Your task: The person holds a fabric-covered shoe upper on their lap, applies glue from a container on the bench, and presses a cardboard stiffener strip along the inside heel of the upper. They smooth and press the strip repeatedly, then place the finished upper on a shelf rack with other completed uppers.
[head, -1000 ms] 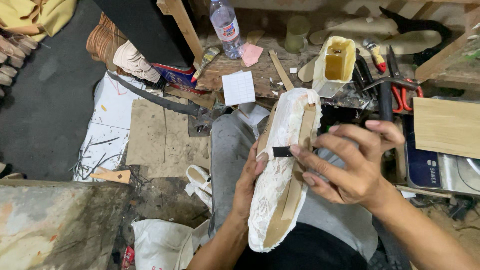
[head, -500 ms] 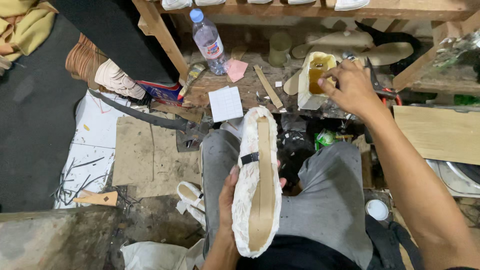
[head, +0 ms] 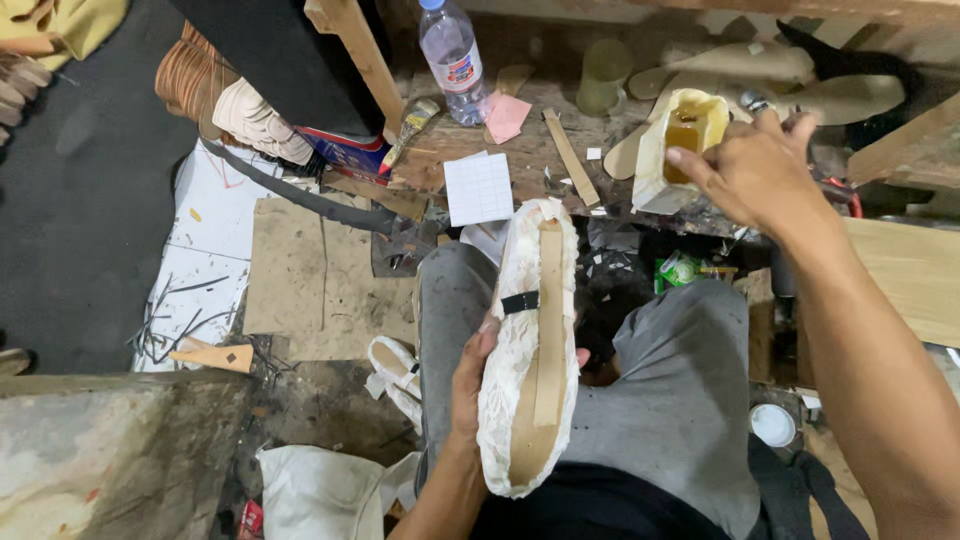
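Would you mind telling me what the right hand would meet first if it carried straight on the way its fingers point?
Most likely the cut-open container of amber liquid: the right hand points left at it, fingertips already at its rim, though whether they touch is unclear.

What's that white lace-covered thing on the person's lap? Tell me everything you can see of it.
The shoe form is long and shoe-shaped, wrapped in white lace that folds over its edges. Its tan sole side faces up, with a pale strip running lengthwise down the middle and a narrow black band across it. It lies toe away from the person, over the grey trousers. The left hand grips its side from below; the right hand is away, at a glue container.
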### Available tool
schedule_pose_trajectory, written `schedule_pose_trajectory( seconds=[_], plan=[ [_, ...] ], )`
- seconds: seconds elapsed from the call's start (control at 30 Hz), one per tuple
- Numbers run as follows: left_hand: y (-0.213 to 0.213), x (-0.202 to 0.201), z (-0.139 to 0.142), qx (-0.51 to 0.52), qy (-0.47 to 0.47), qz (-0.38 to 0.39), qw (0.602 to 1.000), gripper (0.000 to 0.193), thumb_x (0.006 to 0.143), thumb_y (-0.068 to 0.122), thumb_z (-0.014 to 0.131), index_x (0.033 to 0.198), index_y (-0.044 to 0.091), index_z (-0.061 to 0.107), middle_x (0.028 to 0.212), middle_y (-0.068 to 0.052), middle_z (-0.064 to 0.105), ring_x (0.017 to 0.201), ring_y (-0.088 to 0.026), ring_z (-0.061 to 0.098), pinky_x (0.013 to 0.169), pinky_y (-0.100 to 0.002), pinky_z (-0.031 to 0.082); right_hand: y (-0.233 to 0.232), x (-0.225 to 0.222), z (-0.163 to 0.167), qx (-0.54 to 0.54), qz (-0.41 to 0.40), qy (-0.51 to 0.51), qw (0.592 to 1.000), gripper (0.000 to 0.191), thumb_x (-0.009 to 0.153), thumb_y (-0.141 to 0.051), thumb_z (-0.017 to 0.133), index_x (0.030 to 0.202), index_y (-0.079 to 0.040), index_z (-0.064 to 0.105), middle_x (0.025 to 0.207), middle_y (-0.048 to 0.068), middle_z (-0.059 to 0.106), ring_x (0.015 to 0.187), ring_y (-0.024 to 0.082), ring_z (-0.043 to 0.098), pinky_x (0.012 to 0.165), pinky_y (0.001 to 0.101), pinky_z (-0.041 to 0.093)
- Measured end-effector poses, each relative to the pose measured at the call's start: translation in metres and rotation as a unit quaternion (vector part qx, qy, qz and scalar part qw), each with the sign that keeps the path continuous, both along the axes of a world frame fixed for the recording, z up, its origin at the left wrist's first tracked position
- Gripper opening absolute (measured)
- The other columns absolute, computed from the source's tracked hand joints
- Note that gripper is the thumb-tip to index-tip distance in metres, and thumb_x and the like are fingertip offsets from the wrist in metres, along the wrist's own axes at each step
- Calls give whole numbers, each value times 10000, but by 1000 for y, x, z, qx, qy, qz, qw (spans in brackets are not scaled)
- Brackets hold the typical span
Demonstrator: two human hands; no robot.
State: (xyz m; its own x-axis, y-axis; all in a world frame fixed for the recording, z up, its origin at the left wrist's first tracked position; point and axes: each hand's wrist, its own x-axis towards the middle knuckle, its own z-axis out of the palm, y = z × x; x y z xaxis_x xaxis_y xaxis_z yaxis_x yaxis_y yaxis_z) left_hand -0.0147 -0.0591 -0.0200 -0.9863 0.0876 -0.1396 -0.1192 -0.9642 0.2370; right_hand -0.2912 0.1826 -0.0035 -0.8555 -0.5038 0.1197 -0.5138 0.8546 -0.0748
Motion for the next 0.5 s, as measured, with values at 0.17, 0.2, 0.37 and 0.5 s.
schedule_pose_trajectory(
  seconds=[0.17,0.2,0.37,0.5],
  plan=[
    [8,-8,0,35,16,-21,999,688,1061,397,547,1566,-13,324,1357,-267,592,1136,-426,680,1005,-542,564,-10,121,40,-368,145,12,918,594,1123,-538,364,1043,-95,752,990,117,589,1054,241,485,959,392,294],
    [11,-8,3,1,26,-15,1000,649,1073,381,547,1571,33,319,1357,-247,590,1119,-412,677,979,-534,568,-17,143,42,-397,167,40,902,600,1094,-552,351,1089,-103,748,1010,119,568,1071,238,481,928,374,291],
    [26,-2,27,-31,28,-12,999,597,1072,335,536,1561,77,313,1360,-215,575,1138,-340,668,958,-482,582,-34,201,44,-346,221,79,908,686,1059,-624,338,1264,-99,730,996,127,505,1039,286,410,1029,490,298],
    [32,7,41,-158,-6,21,987,666,1003,270,540,1587,56,302,1441,-190,544,1244,-277,626,1031,-420,547,-27,218,51,-306,220,115,919,626,1054,-585,327,1259,-180,758,981,81,521,1033,295,409,1031,511,291]
  ],
)
